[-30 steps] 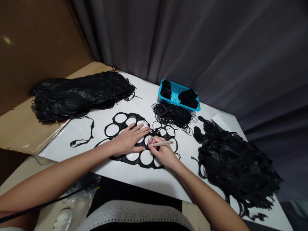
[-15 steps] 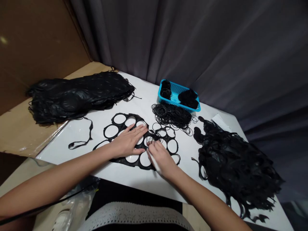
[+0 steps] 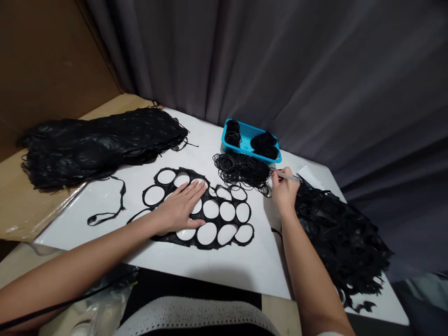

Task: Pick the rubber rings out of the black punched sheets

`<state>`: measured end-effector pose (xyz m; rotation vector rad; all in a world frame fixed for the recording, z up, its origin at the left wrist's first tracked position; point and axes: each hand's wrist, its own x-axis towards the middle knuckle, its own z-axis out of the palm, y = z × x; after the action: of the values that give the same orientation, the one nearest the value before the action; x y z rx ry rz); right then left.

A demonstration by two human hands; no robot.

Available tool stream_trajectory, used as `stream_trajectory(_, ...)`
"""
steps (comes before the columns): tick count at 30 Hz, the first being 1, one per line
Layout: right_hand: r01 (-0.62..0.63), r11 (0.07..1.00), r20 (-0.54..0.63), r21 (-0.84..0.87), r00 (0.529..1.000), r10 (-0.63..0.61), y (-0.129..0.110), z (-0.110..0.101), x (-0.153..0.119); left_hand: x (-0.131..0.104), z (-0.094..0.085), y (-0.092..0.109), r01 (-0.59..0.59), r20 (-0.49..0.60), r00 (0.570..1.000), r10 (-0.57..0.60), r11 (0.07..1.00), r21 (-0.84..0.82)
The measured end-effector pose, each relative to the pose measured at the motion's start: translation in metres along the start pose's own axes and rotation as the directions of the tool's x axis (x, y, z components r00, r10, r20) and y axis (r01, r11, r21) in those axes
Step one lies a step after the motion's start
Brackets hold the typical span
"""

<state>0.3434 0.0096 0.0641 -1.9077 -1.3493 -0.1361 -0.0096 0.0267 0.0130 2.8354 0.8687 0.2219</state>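
Observation:
A black sheet with round holes (image 3: 219, 208) lies flat on the white table. My left hand (image 3: 180, 205) rests on its left part, fingers stretched out and palm down. To the right, my right hand (image 3: 285, 189) is closed around slim metal tweezers (image 3: 289, 176), beside the right end of a heap of thin black rings (image 3: 245, 170). Whether the tweezers' tips hold a ring is too small to tell. Behind the heap stands a blue basket (image 3: 247, 135) with black rings in it.
A thick stack of black sheets (image 3: 105, 142) lies at the left. A big pile of black scraps (image 3: 339, 238) is at the right, near a white paper piece (image 3: 310, 176). One loose black strip (image 3: 117, 205) lies at the left. A grey curtain (image 3: 262, 60) hangs behind.
My right hand has moved right and away from the holed sheet to the ring heap's end. The dark tangle by its fingers is gone from the sheet. My left hand stays on the sheet.

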Motion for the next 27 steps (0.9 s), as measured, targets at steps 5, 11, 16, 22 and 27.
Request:
stream_trajectory(5,-0.322,0.868,0.228,0.378,0.941,0.25,0.0,-0.014,-0.018,0.001,-0.007,-0.005,-0.014,-0.009,1.0,0.013,0.998,-0.068)
stream_trajectory(11,-0.694,0.43,0.683,0.578,0.699,0.211,-0.046,-0.022,-0.067,-0.019,-0.026,0.015,-0.136,-0.179,0.978,0.109,0.98,-0.148)
stream_trajectory(16,-0.791,0.318,0.814,0.523,0.574,0.09,-0.087,-0.018,-0.12,-0.059,-0.017,0.05,-0.269,-0.244,0.941,0.233,0.954,-0.13)
stream_trajectory(22,-0.559,0.622,0.766,0.549,0.634,-0.108,-0.105,-0.012,-0.175,-0.083,-0.001,0.064,-0.216,-0.232,0.952,0.199,0.975,-0.049)
stream_trajectory(27,-0.313,0.812,0.704,0.493,0.692,-0.161,-0.102,-0.01,-0.19,-0.086,0.001,0.065,-0.21,-0.197,0.959,0.202,0.977,-0.024)
